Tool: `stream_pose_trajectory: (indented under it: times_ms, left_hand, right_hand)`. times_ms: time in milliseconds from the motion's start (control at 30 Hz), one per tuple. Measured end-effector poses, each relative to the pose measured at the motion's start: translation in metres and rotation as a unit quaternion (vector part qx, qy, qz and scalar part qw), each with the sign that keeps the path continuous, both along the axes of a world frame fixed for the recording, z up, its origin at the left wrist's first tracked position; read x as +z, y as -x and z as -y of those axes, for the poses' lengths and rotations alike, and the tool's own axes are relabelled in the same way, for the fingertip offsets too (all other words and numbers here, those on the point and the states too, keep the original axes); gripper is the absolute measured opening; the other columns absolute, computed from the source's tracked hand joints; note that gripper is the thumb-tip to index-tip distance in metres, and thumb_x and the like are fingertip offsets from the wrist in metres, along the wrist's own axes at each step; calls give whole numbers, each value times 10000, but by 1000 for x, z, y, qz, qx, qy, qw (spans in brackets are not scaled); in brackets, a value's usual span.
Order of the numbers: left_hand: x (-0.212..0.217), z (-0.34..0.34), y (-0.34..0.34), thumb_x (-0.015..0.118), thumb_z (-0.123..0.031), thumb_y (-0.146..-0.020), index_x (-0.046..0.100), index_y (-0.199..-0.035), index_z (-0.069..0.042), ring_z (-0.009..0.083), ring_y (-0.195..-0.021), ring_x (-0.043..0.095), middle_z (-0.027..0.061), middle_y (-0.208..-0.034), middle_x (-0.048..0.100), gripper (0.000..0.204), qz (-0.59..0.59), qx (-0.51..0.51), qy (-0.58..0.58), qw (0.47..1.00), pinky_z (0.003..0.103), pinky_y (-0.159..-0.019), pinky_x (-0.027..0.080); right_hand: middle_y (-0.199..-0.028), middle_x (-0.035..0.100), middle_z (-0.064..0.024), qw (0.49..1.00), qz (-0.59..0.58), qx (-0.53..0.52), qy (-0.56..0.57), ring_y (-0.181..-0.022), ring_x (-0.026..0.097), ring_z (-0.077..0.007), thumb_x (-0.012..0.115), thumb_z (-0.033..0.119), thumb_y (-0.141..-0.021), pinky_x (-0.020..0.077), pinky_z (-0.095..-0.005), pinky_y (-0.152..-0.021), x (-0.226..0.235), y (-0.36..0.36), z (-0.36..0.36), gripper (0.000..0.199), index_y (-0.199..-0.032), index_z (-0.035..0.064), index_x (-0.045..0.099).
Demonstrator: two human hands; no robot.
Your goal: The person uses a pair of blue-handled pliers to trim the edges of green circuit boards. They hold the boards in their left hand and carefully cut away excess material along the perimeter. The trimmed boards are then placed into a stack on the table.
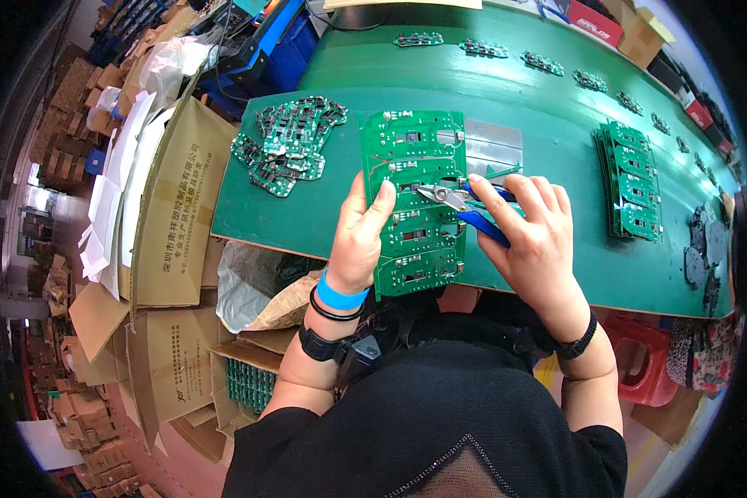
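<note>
The left hand [358, 234] pinches a circuit panel [408, 222] at the table's [295, 222] near edge; the right hand [533, 241], fingers curled, grips pliers [455, 197]. Below, a carton [222, 392] holds green boards [249, 387].

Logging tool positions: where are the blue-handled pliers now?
Head view, just right of centre: the blue-handled pliers are in the right hand, jaws at the green circuit panel in the left hand.
</note>
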State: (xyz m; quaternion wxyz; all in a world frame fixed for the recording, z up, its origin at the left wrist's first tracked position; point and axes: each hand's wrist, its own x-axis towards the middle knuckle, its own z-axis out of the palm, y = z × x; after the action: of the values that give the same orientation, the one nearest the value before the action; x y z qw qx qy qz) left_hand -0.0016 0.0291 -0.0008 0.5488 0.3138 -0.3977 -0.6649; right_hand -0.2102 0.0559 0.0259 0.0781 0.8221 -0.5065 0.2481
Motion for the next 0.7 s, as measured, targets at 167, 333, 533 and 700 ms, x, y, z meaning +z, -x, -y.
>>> stream_pose_trajectory:
  times_ms: [167, 333, 533, 700]
  left_hand:
    - [-6, 1, -8, 424, -183, -1039, 462, -1315, -38, 186, -1068, 619, 96, -1227, 590, 314, -27, -11, -12, 999, 327, -898, 528]
    - [-23, 8, -27, 343, -359, -1044, 376, -1418, -25, 315, -1097, 619, 180, -1348, 523, 502, -291, -156, -126, 935, 454, -898, 546]
    - [-31, 6, -15, 335, -416, -1028, 256, -1489, -23, 424, -1026, 645, 263, -1541, 199, 611, -432, -167, -184, 867, 518, -752, 613]
    - [-31, 6, -11, 356, -406, -1028, 275, -1480, -18, 420, -1066, 628, 277, -1520, 243, 601, -439, -164, -182, 864, 495, -754, 616]
  right_hand:
    - [-963, 559, -82, 996, 88, 0, 27, -892, 548, -269, 762, 169, -649, 423, -386, -782, -5, 1, 5, 573, -1208, 139, 636]
    - [-947, 566, -90, 991, 116, -53, 26, -872, 550, -275, 744, 140, -662, 432, -394, -772, -2, 16, 1, 530, -1184, 122, 655]
    - [-929, 555, -73, 995, 85, -50, 2, -857, 538, -257, 731, 152, -678, 416, -381, -748, -15, 8, 6, 506, -1177, 131, 646]
    - [-969, 562, -82, 996, 68, -55, -18, -893, 544, -258, 735, 164, -675, 417, -386, -786, -20, 5, 5, 542, -1207, 136, 634]
